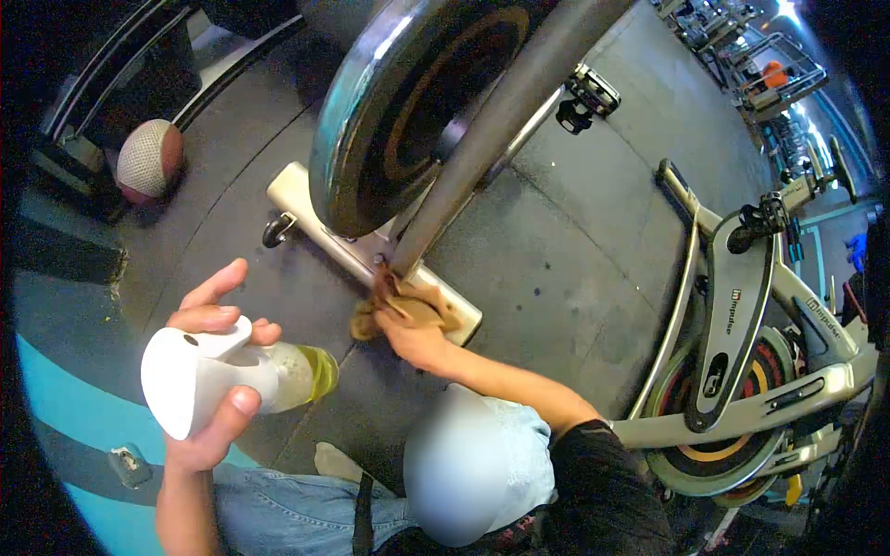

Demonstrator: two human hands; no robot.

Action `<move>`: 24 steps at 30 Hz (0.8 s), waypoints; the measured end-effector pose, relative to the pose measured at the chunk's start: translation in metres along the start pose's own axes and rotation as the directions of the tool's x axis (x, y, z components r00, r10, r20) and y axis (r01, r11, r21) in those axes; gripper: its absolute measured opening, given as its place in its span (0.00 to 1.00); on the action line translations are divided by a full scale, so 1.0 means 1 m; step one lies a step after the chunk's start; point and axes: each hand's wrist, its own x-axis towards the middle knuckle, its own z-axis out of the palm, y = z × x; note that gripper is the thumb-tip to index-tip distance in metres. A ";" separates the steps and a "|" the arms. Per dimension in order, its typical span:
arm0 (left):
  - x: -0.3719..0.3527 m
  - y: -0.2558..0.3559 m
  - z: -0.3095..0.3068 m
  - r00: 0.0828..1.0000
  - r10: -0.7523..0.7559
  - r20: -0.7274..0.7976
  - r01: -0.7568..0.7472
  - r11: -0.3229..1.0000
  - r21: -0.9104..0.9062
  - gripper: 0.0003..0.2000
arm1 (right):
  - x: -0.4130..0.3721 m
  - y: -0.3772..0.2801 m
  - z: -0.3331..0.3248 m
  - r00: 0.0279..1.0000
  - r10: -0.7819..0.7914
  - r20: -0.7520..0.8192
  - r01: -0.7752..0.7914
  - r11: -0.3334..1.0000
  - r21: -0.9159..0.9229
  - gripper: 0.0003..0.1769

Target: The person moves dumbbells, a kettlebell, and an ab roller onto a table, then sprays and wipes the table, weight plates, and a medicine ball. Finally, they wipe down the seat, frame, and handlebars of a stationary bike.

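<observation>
The right hand (417,335) is at the bike's base bar (295,196), its grip closed on a bunched brownish cloth (431,310) that lies against the bar near the foot of the frame tube (501,148); the bunching presumably lets the fingers press it snugly there. Left of the base bar, the left hand (211,443) holds a spray bottle (255,378), its grip narrowed around the white head, thumb on one side and fingers on the other, probably to keep the trigger in reach. Whether the trigger is squeezed cannot be told.
</observation>
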 end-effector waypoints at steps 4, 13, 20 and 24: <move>0.000 0.002 -0.001 1.000 -0.003 -0.013 0.003 1.000 0.015 0.27 | -0.040 0.044 -0.046 0.902 0.350 -0.254 -0.350 0.936 0.048 0.11; 0.013 -0.003 0.020 0.999 0.019 0.045 -0.021 0.999 0.036 0.25 | 0.038 0.017 -0.034 0.700 0.327 -0.635 -0.260 0.945 0.200 0.20; 0.010 0.012 0.017 0.999 0.008 -0.051 -0.011 0.998 -0.058 0.24 | -0.069 0.034 -0.086 0.622 0.782 0.039 -0.688 0.522 0.505 0.21; 0.012 0.008 0.018 0.997 0.078 0.019 -0.077 0.997 -0.020 0.24 | -0.047 -0.016 -0.185 0.759 0.645 -0.088 -0.360 0.528 0.769 0.17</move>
